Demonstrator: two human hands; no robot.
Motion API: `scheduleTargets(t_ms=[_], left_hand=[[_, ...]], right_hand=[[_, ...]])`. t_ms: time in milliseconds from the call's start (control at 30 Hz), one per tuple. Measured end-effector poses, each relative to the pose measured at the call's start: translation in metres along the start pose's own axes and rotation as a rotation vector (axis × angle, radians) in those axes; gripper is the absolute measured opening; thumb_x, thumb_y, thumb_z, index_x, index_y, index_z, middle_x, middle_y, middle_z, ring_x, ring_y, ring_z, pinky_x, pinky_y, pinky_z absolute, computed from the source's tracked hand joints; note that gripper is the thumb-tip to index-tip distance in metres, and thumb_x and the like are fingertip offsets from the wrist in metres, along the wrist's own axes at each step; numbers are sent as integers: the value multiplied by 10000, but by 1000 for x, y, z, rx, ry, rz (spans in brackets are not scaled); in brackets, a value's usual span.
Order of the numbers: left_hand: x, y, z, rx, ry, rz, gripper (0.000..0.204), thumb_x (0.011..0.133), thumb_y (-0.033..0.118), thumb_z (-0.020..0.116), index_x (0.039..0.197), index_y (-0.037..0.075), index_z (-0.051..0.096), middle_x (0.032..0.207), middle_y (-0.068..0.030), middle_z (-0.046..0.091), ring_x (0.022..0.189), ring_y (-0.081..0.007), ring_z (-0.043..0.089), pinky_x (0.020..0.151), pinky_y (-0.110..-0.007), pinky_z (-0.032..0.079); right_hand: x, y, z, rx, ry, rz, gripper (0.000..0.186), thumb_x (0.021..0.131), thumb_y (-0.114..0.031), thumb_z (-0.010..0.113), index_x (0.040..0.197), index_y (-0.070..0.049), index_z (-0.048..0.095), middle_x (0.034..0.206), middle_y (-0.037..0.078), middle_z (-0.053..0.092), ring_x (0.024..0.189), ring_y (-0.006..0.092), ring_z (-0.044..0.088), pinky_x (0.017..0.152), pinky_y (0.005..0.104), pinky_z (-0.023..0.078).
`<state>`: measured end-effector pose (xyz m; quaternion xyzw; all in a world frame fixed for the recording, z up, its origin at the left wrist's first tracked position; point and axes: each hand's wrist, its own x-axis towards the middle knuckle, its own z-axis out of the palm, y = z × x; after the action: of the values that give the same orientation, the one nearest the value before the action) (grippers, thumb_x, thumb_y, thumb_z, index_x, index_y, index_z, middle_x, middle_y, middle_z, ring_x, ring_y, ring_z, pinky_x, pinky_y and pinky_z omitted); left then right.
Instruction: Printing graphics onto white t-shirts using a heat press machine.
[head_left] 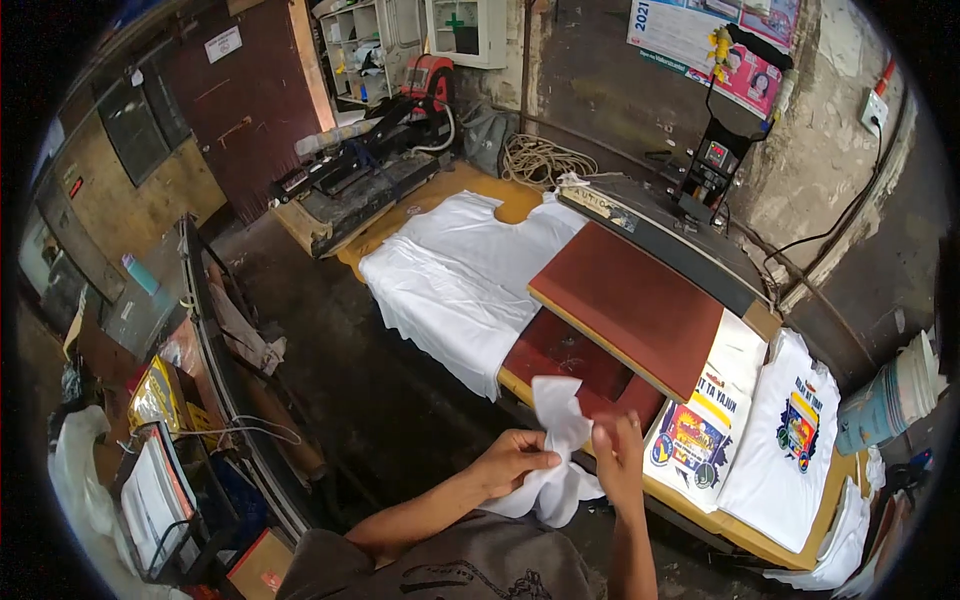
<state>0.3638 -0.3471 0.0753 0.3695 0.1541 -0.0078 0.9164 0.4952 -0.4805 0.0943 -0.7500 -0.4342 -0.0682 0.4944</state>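
In front of my body, a crumpled piece of thin white cloth (562, 412) hangs over the near edge of the work table. My left hand (518, 460) is closed on its left side, the thumb pressed against the fingers. My right hand (620, 452) is raised at the cloth's right edge, its fingers bent and slightly blurred; whether they grip the cloth is not clear. Just beyond is a heat press with a reddish-brown upper plate (630, 305) raised at an angle over a dark red lower plate (570, 360). The lower plate's near part is hidden by the cloth and my right hand.
A plain white T-shirt (450, 260) lies left of the press. To its right are printed white shirts (790, 440) on the yellowish table (690, 505). A second press (370, 165) stands far left, near coiled rope (545, 158). A bucket (890, 400) sits at right.
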Motion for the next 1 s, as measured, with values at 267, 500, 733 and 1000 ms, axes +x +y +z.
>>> scheduleTargets(t_ms=[267,500,733,1000], left_hand=[[0,-33,-9,148,94,51,120,932,135,558,851,66,614,779,-7,587,717,-94,576,597,-235,487],[-61,67,-161,-404,590,640,295,952,316,472,956,52,601,953,-107,639,928,-220,603,878,-387,478],[-204,163,-356,-334,763,919,391,943,306,488,1196,11,523,1106,-128,609,932,-265,632,865,-425,527],[-124,167,-283,-113,790,438,366,940,264,515,1143,-38,554,1098,-118,627,950,-224,626,823,-329,525]], right_hand=[[-55,-23,6,623,-202,558,180,901,-180,592,839,-18,546,800,44,581,721,144,574,656,273,463],[-121,132,-46,1262,480,1304,247,964,-215,452,1086,-22,546,969,84,632,911,213,624,837,373,526],[-192,209,-262,564,969,861,458,955,-358,425,1201,17,518,1145,170,580,1028,307,588,910,449,486],[-57,-23,-111,870,682,1015,595,882,-467,518,1264,-13,476,1216,162,528,1085,298,538,899,461,460]])
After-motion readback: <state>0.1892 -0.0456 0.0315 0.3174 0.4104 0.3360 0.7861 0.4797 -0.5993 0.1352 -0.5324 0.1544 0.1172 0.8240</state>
